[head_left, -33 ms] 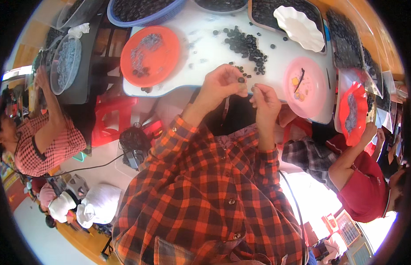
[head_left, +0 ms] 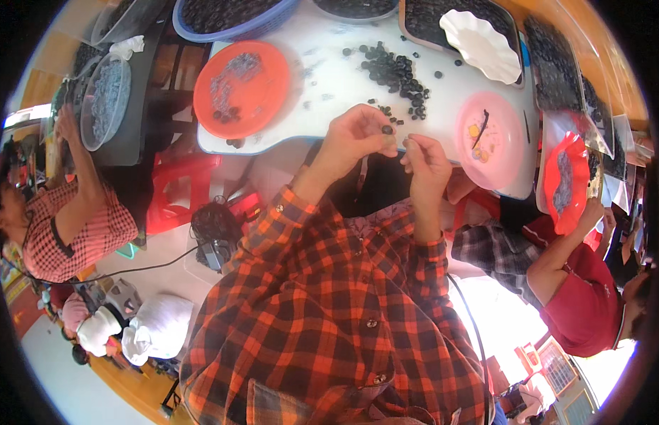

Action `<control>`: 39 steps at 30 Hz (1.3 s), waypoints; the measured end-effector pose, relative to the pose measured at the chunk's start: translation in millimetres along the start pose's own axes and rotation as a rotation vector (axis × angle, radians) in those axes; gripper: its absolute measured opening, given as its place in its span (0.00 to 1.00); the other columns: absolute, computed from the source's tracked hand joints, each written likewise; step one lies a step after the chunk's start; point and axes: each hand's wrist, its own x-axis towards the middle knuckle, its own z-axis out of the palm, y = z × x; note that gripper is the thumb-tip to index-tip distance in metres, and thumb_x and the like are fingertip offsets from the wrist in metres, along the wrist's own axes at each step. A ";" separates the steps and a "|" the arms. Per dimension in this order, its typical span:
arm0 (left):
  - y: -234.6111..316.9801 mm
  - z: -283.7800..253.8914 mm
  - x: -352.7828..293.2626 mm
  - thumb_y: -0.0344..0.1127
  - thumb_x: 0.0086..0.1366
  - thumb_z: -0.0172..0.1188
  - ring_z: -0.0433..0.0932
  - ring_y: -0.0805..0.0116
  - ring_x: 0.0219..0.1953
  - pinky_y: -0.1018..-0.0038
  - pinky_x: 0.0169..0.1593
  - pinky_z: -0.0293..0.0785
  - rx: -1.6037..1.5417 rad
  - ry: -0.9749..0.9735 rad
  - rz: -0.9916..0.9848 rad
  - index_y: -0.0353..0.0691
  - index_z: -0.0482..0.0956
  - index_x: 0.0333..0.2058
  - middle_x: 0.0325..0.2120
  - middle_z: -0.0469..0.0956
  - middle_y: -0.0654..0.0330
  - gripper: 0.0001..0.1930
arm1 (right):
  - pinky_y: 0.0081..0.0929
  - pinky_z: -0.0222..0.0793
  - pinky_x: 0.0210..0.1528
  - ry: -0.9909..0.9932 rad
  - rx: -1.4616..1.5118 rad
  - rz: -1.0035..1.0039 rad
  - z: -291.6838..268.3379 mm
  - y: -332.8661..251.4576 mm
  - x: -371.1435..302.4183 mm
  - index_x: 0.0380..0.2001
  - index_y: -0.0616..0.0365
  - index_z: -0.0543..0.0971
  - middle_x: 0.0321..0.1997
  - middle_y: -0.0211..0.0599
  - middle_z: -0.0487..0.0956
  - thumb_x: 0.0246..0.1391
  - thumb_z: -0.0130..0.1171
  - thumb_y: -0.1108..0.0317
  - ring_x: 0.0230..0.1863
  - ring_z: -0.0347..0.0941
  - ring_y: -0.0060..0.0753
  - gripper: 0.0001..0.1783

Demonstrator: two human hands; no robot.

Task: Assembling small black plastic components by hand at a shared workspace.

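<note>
Piece [head_left: 387, 129], black, small, rounded: one, at the fingertips of the left hand [head_left: 356, 139], just past the near edge of the table [head_left: 312, 106]. Long axis: none that I can make out; it looks squat.

Left hand: thumb and fingers pinching the piece, which faces toward the right hand [head_left: 429, 164].

Right hand: raised opposite, thumb and forefinger drawn near each other at the tips. Whether they meet, or grip some small bit, I cannot tell from where I stand.

Chief relation: the piece lies to the left of the right fingertips and slightly farther from the body, near but apart, a narrow gap between. The left hand, being in contact, is the nearer of the two.

Heap of loose black pieces [head_left: 390, 69]: on the table, beyond both hands, its closest strays just past the left fingers.

Orange-red plate [head_left: 268, 105]: left of the hands, small gray and dark bits on it.

Pale pink dish [head_left: 512, 145]: right of the right hand, containing one dark, slender stick [head_left: 481, 129], lying aslant.

White scalloped dish [head_left: 478, 44]: far right, beyond the pink one.

Blue basket [head_left: 253, 32]: far left, filled with black pieces.
</note>
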 end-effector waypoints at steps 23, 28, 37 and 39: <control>-4.2 -6.9 -30.4 0.26 0.69 0.51 0.84 0.62 0.38 0.70 0.46 0.83 -0.412 0.035 -0.098 0.28 0.74 0.52 0.35 0.82 0.49 0.14 | 0.10 0.61 0.27 -0.197 0.179 0.034 24.9 -19.3 -9.4 0.38 0.62 0.80 0.29 0.24 0.76 0.59 0.59 0.75 0.25 0.65 0.11 0.05; -2.4 -6.3 -31.7 0.27 0.69 0.51 0.84 0.65 0.35 0.72 0.44 0.83 -0.362 0.033 -0.079 0.29 0.75 0.50 0.34 0.82 0.52 0.13 | 0.10 0.61 0.27 -0.211 0.116 -0.003 25.8 -18.3 -10.0 0.38 0.60 0.80 0.30 0.23 0.76 0.58 0.60 0.74 0.26 0.65 0.11 0.05; -8.4 -8.0 -35.7 0.28 0.68 0.55 0.82 0.69 0.34 0.74 0.40 0.83 -0.276 0.059 -0.075 0.31 0.78 0.48 0.33 0.82 0.55 0.12 | 0.13 0.65 0.32 -0.226 -0.030 -0.068 21.7 -17.7 -11.5 0.36 0.62 0.80 0.36 0.26 0.76 0.55 0.62 0.76 0.31 0.69 0.14 0.05; -6.5 -6.8 -37.4 0.28 0.68 0.55 0.82 0.70 0.33 0.75 0.39 0.83 -0.209 0.079 -0.083 0.31 0.78 0.48 0.33 0.81 0.56 0.12 | 0.13 0.67 0.34 -0.246 -0.071 -0.080 19.0 -15.9 -11.1 0.35 0.62 0.80 0.36 0.27 0.76 0.55 0.62 0.77 0.33 0.70 0.14 0.05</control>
